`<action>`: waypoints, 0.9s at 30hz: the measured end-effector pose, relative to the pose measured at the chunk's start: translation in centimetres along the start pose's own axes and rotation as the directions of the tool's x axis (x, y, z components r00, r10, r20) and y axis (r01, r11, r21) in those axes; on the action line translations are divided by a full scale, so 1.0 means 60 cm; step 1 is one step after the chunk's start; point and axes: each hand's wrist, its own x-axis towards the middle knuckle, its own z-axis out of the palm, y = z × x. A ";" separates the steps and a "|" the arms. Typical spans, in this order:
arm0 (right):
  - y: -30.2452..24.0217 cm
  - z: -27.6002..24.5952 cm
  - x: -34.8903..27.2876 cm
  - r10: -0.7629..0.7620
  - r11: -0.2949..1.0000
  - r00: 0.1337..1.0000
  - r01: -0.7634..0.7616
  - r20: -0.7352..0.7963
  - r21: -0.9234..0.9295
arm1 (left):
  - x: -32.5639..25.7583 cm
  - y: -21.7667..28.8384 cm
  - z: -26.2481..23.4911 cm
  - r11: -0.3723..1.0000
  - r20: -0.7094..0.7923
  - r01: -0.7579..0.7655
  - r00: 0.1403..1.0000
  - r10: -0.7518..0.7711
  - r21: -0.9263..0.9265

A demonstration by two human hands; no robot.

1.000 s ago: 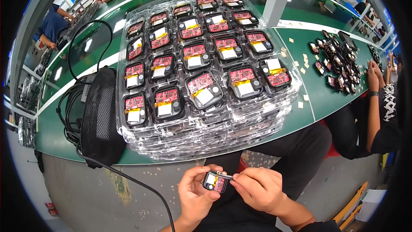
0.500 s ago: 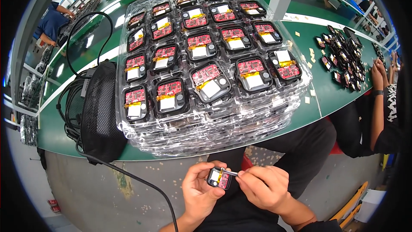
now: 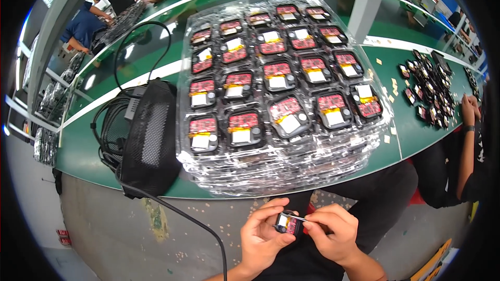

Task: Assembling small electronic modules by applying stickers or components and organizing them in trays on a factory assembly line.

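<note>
Left grip (image 3: pixel 262 237) and right grip (image 3: pixel 336 231) both busy, this side of the green worktop (image 3: pixel 78 153). Big stack of clear trays (image 3: pixel 284 171) on that, black mesh bag (image 3: pixel 148 148) left of it. Left's pinching a little black-and-red device (image 3: pixel 286 224); right's clamped on a skinny metal tool (image 3: pixel 298 218), tip right at the device.

on table (image 3: pixel 78 151): bag (image 3: pixel 151 148) left, tray stack (image 3: pixel 281 171) middle, device pile (image 3: pixel 429 93) right.
</note>
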 end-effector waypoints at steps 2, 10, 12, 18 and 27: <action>-0.003 -0.001 -0.002 -0.001 0.999 1.000 0.000 0.013 0.035 | -0.007 0.002 0.002 1.000 0.009 0.016 1.000 -0.016 -0.022; -0.007 -0.006 -0.010 -0.099 0.972 0.994 0.086 -0.050 -0.218 | -0.010 -0.015 0.023 0.998 0.008 -0.029 1.000 0.030 -0.059; -0.009 -0.005 0.000 -0.104 0.986 0.993 0.094 -0.063 -0.141 | -0.003 -0.014 0.020 0.997 0.020 -0.069 0.997 0.069 -0.021; -0.006 -0.003 0.018 -0.047 0.998 0.998 0.048 0.028 -0.031 | 0.005 0.007 0.013 0.991 -0.008 -0.106 0.994 0.107 0.079; 0.010 -0.004 0.010 -0.055 0.998 0.998 0.057 0.039 -0.042 | -0.003 -0.010 0.008 0.997 0.000 -0.056 0.998 0.056 0.049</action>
